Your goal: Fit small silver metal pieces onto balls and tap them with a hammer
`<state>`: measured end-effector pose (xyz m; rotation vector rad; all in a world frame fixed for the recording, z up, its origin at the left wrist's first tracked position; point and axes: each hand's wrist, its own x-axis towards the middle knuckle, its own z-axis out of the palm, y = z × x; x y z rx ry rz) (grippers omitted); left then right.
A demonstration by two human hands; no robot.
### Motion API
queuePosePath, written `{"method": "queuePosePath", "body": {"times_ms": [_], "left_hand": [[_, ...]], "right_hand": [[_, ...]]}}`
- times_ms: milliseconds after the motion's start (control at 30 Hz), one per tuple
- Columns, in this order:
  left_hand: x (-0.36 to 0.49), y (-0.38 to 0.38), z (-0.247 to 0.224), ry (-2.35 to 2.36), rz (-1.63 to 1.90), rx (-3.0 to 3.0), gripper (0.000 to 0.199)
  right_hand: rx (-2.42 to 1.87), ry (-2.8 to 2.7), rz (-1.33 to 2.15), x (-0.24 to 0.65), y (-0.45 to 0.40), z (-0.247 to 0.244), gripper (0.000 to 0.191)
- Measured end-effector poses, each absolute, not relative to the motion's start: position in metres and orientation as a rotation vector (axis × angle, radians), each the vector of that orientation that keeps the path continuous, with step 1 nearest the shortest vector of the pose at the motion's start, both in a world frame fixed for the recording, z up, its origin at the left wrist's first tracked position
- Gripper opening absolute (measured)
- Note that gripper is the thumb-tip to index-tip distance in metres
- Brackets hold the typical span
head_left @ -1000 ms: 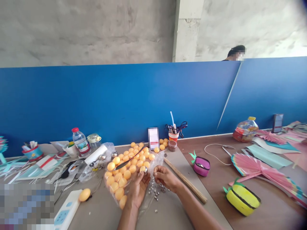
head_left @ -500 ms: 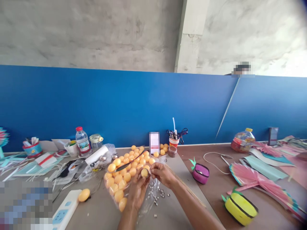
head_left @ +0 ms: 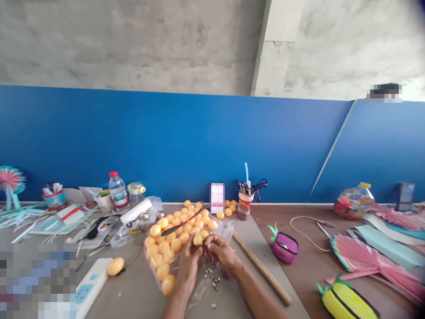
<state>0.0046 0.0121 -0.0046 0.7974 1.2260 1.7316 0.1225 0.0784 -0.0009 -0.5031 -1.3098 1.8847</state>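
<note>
My left hand (head_left: 190,261) grips a small orange ball (head_left: 198,240), which looks like a table-tennis ball, with its duller, yellowish side facing me. Close against the ball's right side is my right hand (head_left: 221,252), its thumb and fingers pinched together. What lies between those fingertips is too small to make out. Under and behind the hands, a clear plastic bag holds many orange balls (head_left: 168,283), with a dark strap (head_left: 179,225) lying across them. Small shiny metal beads or bells (head_left: 214,281) are scattered on clear plastic below my hands.
At the left are a power strip (head_left: 91,283), a single orange ball (head_left: 115,266), cables and a water bottle (head_left: 118,192). A phone (head_left: 217,199) stands behind the bag. Thin sticks (head_left: 262,268), a purple pouch (head_left: 285,248) and a yellow pouch (head_left: 348,303) lie rightward. A blue partition (head_left: 166,141) rises behind.
My view has shifted slightly, so most things sit differently in frame. My right hand has moved closer to the ball and lower, uncovering the bundle of sticks.
</note>
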Motion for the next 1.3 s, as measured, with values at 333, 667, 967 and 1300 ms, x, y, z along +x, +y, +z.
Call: {"method": "queuePosePath", "body": {"times_ms": [333,667,967,1300], "left_hand": [[0.003,0.01,-0.005,1.508,1.704,1.028,0.057],[0.004,0.008,-0.003,1.651,1.695,1.088,0.052],[0.003,0.007,-0.007,1.648,1.663,1.129,0.049],[0.0,0.01,-0.017,1.668,1.674,1.117,0.048]], "right_hand": [[-0.577,-1.322,1.855,0.119,0.073,-0.002,0.033],[-0.687,-1.417,1.768,0.116,0.072,0.002,0.027],[-0.748,-1.539,1.654,0.117,0.072,0.004,0.022],[-0.756,-1.65,1.548,0.12,0.07,0.004,0.011]]}}
